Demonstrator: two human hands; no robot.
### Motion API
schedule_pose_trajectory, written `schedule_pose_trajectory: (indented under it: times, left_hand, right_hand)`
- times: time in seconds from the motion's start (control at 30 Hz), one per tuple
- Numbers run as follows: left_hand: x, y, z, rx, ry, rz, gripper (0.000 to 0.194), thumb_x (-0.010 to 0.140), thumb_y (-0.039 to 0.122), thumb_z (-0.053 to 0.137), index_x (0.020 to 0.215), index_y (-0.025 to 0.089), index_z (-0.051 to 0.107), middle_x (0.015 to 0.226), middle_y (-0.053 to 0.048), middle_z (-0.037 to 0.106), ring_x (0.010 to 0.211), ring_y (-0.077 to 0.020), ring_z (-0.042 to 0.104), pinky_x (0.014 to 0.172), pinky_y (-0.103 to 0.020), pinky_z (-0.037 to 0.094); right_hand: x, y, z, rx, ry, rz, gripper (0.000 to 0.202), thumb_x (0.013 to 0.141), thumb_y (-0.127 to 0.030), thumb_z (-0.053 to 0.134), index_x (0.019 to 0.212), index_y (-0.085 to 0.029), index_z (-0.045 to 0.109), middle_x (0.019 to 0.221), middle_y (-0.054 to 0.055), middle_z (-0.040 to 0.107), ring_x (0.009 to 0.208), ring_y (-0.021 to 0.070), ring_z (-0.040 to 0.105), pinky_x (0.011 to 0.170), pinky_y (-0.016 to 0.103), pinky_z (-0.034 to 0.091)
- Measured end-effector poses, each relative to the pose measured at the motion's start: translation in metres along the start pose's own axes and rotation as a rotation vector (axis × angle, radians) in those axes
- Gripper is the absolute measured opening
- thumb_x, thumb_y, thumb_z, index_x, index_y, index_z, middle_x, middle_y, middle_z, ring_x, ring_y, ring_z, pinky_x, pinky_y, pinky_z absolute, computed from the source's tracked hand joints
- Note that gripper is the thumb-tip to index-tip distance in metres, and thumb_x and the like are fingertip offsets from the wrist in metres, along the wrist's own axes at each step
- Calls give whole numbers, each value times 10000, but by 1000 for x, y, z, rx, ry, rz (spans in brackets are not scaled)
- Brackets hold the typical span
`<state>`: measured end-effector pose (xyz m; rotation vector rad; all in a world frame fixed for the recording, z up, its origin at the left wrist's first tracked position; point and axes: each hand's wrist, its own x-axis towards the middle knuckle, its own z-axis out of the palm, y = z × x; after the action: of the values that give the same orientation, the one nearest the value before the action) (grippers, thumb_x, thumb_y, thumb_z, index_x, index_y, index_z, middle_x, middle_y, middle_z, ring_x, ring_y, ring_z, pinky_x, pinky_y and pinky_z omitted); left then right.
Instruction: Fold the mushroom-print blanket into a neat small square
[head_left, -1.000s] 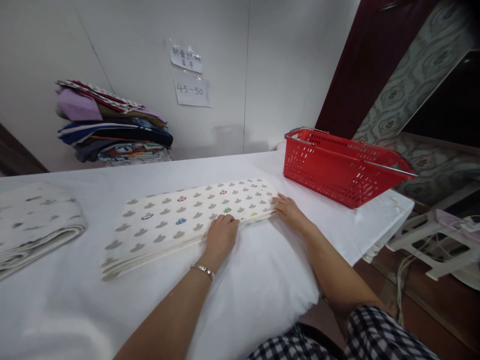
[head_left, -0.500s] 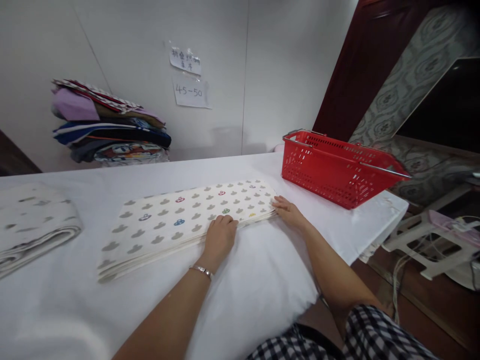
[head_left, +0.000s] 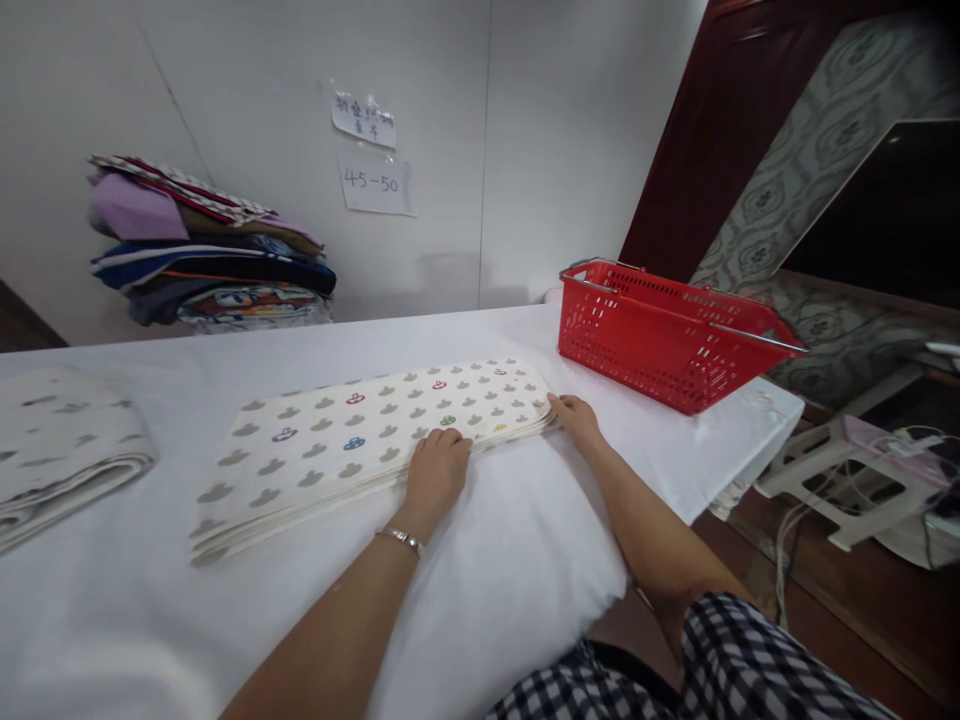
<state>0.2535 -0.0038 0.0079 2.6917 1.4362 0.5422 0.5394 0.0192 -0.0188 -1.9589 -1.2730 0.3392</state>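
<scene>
A long folded white cloth with grey and a few coloured mushroom prints (head_left: pixel 300 450) lies flat in several layers on the white-covered table (head_left: pixel 420 600). My left hand (head_left: pixel 439 468), below a silver bracelet, rests on its near edge right of the middle, fingers together and curled over the edge. At the cloth's right end my right hand (head_left: pixel 576 418) pinches the near corner, thumb and fingers closed on the layers. Another folded cloth of similar print (head_left: pixel 71 440) lies at the left edge of the view, apart from both hands.
A red basket (head_left: pixel 667 340) with metal handles stands at the table's back right. A stack of folded textiles (head_left: pixel 217 250) is at the back left, by the wall with two paper signs (head_left: pixel 375 185). Beyond the right edge is a white stool (head_left: pixel 840 490) with cables.
My right hand has closed on the cloth's right corner, and the layers there look slightly raised. My left hand stays in nearly the same place. The view has shifted slightly.
</scene>
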Motion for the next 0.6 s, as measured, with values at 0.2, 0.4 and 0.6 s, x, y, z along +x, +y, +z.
schedule_pose_trajectory:
  times: [0.2,0.4,0.6]
  left_hand:
    - [0,0,0,7,3,4,251,890,152,429,927,194,674,956,-62,629,926,-228,514,795,-361,412]
    - [0,-1,1,-12,8,-3,254,887,150,431,939,202,674,958,-67,630,937,-232,514,805,-370,410]
    - [-2,-2,2,-44,9,-4,245,878,139,451,951,204,675,957,-63,630,938,-227,509,800,-366,405]
  right_hand:
    - [-1,-8,-1,-203,10,16,371,774,-543,534,679,-188,584,754,58,659,717,178,578,621,254,369]
    - [0,-1,1,-213,-8,54,274,751,-428,562,861,-185,626,899,67,674,838,206,598,692,266,409]
    - [-2,1,5,-170,-19,10,521,778,-308,502,1279,-166,487,1185,93,624,1033,232,585,889,326,426]
